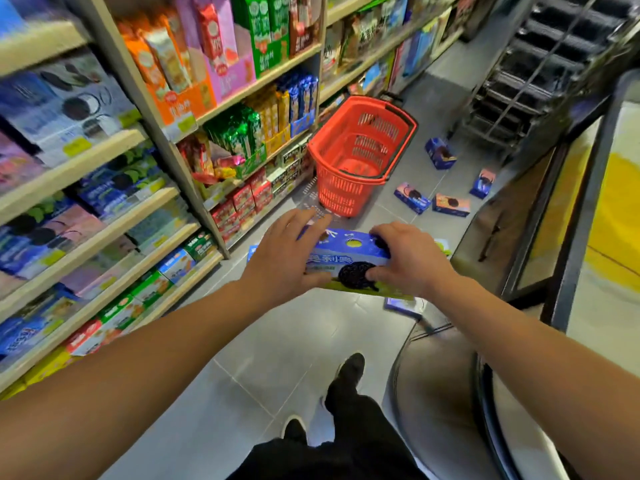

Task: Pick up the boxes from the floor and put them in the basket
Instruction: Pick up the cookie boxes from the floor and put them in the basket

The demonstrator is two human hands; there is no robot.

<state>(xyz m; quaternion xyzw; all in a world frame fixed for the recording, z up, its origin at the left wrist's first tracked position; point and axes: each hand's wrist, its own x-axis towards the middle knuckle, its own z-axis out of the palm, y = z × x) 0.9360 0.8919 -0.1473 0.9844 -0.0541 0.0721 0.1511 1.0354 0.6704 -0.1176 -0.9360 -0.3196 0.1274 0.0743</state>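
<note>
I hold a blue and green cookie box point(349, 259) in front of me, above the floor. My left hand point(289, 256) grips its left end, and my right hand point(410, 258) grips its right end with curled fingers. A red plastic basket point(360, 157) stands on the floor ahead, beside the shelves; its inside looks bare. Several boxes lie on the tiles to its right: a blue box point(440, 153), a pink box point(412, 197), an orange box point(451, 204) and a small blue box point(482, 183). Another box point(403, 306) peeks out below the one I hold.
Stocked snack shelves point(104, 188) line the left side of the aisle. A dark metal rack point(540, 74) stands at the back right, and a display cabinet point(561, 209) runs along the right. My feet point(346, 375) stand on grey tiles.
</note>
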